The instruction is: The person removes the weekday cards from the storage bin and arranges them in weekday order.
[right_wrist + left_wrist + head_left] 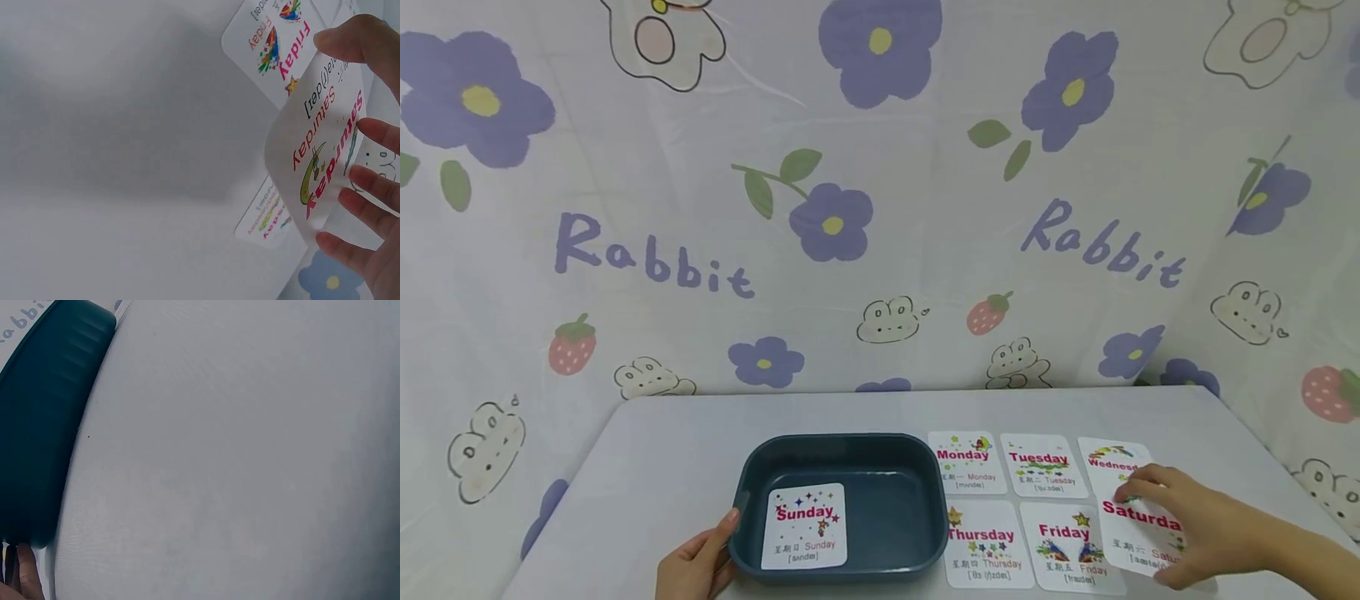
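My right hand [1213,527] holds the Saturday card [319,137] by its edges, thumb at one edge and fingertips along the opposite one. The card is tilted up off the table, in front of the Wednesday card [1112,461] and beside the Friday card [1070,546]. At the left end of a dark blue-green tray [898,521], my left hand [696,562] grips the rim, thumb on top and fingers outside. Inside the tray, toward its left, lies the Sunday card [806,527]. The left wrist view shows mostly the tray's outer wall [44,437] and few fingers.
Right of the tray, Monday [964,463] and Tuesday [1041,467] cards lie in the back row. The Thursday card [987,546] is in front, close against the tray's right side. A white table [647,467] carries everything, with a printed curtain [880,283] behind it.
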`<control>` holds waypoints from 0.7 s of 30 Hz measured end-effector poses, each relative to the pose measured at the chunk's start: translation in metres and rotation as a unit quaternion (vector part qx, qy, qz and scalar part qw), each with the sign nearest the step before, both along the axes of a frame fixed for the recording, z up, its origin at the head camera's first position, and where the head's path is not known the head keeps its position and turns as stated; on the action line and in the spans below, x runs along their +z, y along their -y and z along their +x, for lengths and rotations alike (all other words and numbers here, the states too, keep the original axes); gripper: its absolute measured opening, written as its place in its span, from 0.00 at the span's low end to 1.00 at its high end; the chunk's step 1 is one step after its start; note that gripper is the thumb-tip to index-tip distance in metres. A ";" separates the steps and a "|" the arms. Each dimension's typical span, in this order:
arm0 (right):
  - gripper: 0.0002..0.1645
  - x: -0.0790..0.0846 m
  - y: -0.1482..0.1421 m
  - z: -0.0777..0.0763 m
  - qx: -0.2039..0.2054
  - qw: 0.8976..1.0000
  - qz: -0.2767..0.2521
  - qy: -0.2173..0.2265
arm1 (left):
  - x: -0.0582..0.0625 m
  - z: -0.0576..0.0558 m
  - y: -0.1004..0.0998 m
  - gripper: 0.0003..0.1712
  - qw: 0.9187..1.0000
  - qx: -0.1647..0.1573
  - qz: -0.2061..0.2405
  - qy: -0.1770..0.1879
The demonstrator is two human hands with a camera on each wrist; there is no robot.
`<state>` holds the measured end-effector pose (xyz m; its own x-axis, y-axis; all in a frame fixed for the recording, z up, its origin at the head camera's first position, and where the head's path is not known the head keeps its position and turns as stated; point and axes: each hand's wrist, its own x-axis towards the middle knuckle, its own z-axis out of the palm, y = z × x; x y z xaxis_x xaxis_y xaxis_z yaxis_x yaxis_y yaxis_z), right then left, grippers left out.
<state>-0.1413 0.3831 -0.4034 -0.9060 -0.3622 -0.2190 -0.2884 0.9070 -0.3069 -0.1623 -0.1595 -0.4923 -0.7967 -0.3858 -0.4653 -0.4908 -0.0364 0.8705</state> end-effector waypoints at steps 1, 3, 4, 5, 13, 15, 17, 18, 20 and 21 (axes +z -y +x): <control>0.42 0.000 -0.004 0.001 -0.008 1.000 0.003 0.002 | 0.000 0.000 0.000 0.49 1.000 -0.002 0.001 0.000; 0.42 -0.001 -0.011 0.003 -0.020 1.000 0.010 0.008 | 0.001 0.000 0.000 0.49 1.000 -0.004 0.000 0.000; 0.42 -0.001 -0.013 0.004 -0.026 1.000 0.007 0.014 | 0.001 0.000 0.000 0.49 1.000 -0.004 -0.001 0.001; 0.43 -0.002 -0.016 0.004 -0.031 0.999 0.009 0.016 | 0.001 0.000 0.000 0.50 1.000 -0.006 -0.001 0.001; 0.43 -0.006 -0.025 0.001 -0.004 1.000 0.010 0.010 | 0.001 0.001 0.003 0.50 1.000 -0.008 0.002 -0.006; 0.43 -0.007 -0.026 0.000 -0.002 1.000 0.011 0.018 | 0.002 0.001 0.002 0.49 1.000 -0.006 0.004 -0.008; 0.43 -0.009 -0.026 -0.001 -0.007 0.999 0.013 0.032 | 0.002 0.001 0.002 0.48 1.000 -0.005 0.006 -0.009; 0.43 -0.011 -0.026 -0.001 -0.008 0.999 0.012 0.037 | 0.003 0.001 0.001 0.48 1.000 -0.004 0.008 -0.010; 0.43 -0.014 -0.027 -0.001 -0.006 0.999 0.010 0.044 | 0.002 0.001 0.001 0.48 1.000 -0.003 0.011 -0.012; 0.42 -0.016 -0.027 -0.001 -0.005 0.999 0.007 0.049 | 0.002 0.001 0.001 0.47 1.000 -0.003 0.011 -0.013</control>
